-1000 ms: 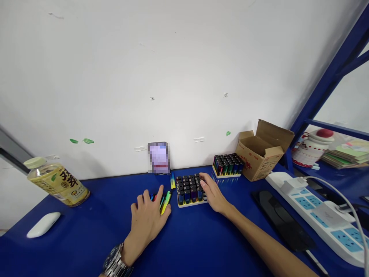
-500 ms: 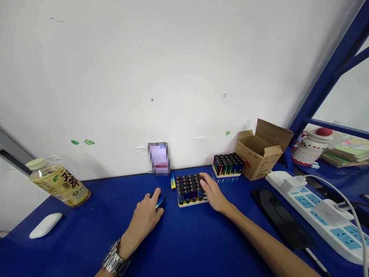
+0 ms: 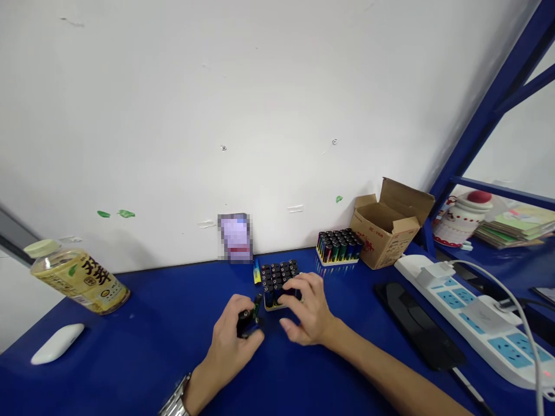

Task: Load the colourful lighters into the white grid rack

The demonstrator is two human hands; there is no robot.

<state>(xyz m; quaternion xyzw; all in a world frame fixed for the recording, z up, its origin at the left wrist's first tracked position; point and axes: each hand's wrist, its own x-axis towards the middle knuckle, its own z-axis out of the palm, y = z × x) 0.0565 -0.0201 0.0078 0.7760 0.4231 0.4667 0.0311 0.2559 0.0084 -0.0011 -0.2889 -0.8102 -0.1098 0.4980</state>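
**White Wall, Blue Table**

A big white wall (image 3: 217, 104) has small green marks (image 3: 115, 214) on it. A long blue table (image 3: 143, 300) sits right up against it. To the right stands a blue metal shelf (image 3: 489, 127) with a low blue board (image 3: 498, 257). The light is soft and even.

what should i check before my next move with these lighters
Left hand on the dark lighter: ok, held in the fingers.
Right hand clear of the lighter tray: not ok, it is spread right over the tray's near side.
Lighters in that tray upright: ok for the rows in view; the rest are hidden by the hands.
Loose yellow lighter: not ok, it sits off the tray, by its left side.
Second lighter tray: ok, upright rows, apart from both hands.
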